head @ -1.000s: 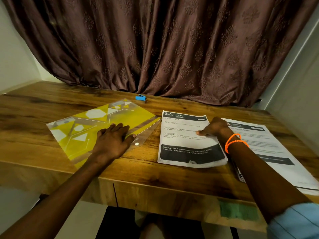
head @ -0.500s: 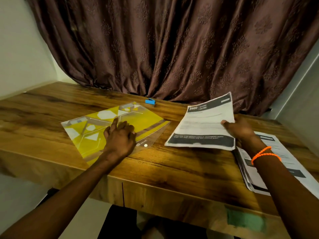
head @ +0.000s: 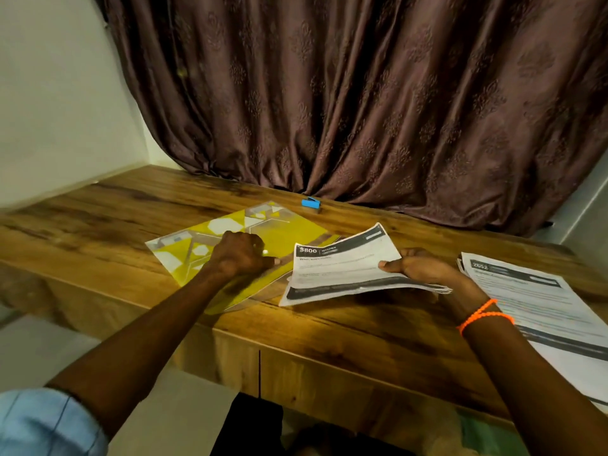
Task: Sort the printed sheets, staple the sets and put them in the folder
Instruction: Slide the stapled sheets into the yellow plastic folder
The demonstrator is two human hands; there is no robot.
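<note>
Here the right hand (head: 418,266) grasps a printed set (head: 342,268) headed 3800 with black bands, while the left hand (head: 240,256), fingers curled, pinches the yellow folder (head: 289,230).

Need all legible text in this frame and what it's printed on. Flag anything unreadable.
"3800": header band of the held set of sheets, gripped by the right hand.
"KITCHEN": small, same header, next to the number; reading is tentative.
Body lines and bottom band of that set: too blurred.
Sheet pile on the table at right: header number and text too blurred.
Yellow folder under the left hand, blue stapler: no readable text.
</note>
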